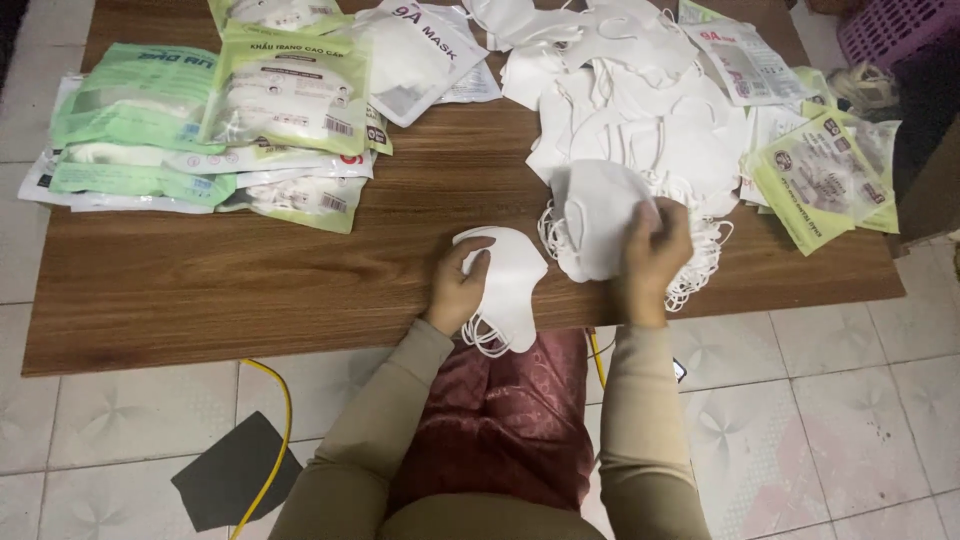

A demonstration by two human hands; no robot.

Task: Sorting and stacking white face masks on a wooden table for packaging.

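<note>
My left hand (458, 285) grips a small stack of folded white face masks (510, 280) at the near edge of the low wooden table (200, 290), their ear loops hanging over the edge. My right hand (655, 250) holds another white mask (598, 215), lifted off a fanned stack of masks with elastic loops (700, 270). Behind it lies a loose heap of white masks (640, 110).
Green-and-clear packed mask bags (200, 130) are piled at the table's left. More packs lie at the far middle (420, 50) and right (820, 170). A purple basket (895, 25) stands at top right. On the tiled floor are a yellow cable (275, 440) and a dark sheet (235, 480).
</note>
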